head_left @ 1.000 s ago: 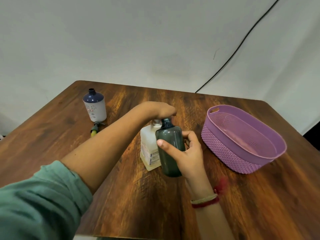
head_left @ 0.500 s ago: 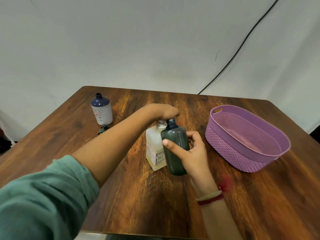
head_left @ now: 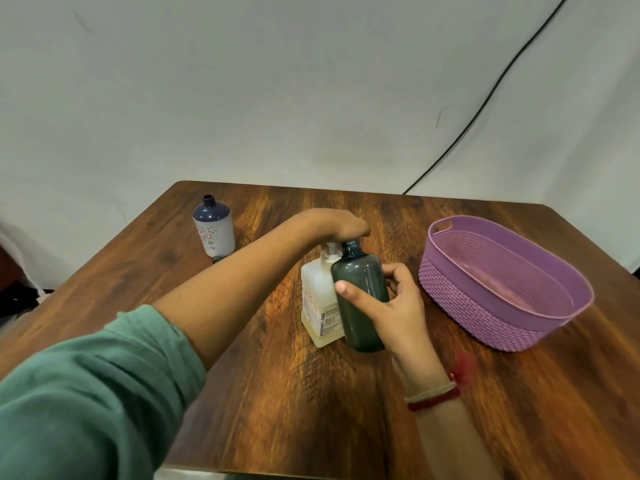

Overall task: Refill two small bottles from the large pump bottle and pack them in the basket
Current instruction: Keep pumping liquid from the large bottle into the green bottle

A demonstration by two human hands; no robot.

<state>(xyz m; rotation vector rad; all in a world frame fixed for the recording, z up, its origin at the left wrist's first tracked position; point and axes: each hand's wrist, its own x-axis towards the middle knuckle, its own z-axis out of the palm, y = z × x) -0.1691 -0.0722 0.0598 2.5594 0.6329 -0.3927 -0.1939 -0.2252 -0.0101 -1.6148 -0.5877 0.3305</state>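
A large translucent white pump bottle (head_left: 317,296) stands mid-table. My left hand (head_left: 341,226) sits on top of it, fingers curled down over the pump head, which is hidden beneath them. Right beside it stands a small dark green bottle (head_left: 360,289) without a cap, its neck just under my left hand's fingers. My right hand (head_left: 398,306) grips this bottle round its body. A second small bottle (head_left: 214,230), white with a dark blue top and an uncapped neck, stands at the far left. The purple basket (head_left: 467,306) sits at the right with nothing in it.
A small dark piece (head_left: 217,260) lies on the wooden table (head_left: 277,393) at the foot of the white and blue bottle. A black cable (head_left: 485,105) runs down the pale backdrop behind the table.
My view has shifted, so everything sits a little further right in frame. Both hands keep their hold on the pump head and the green bottle.
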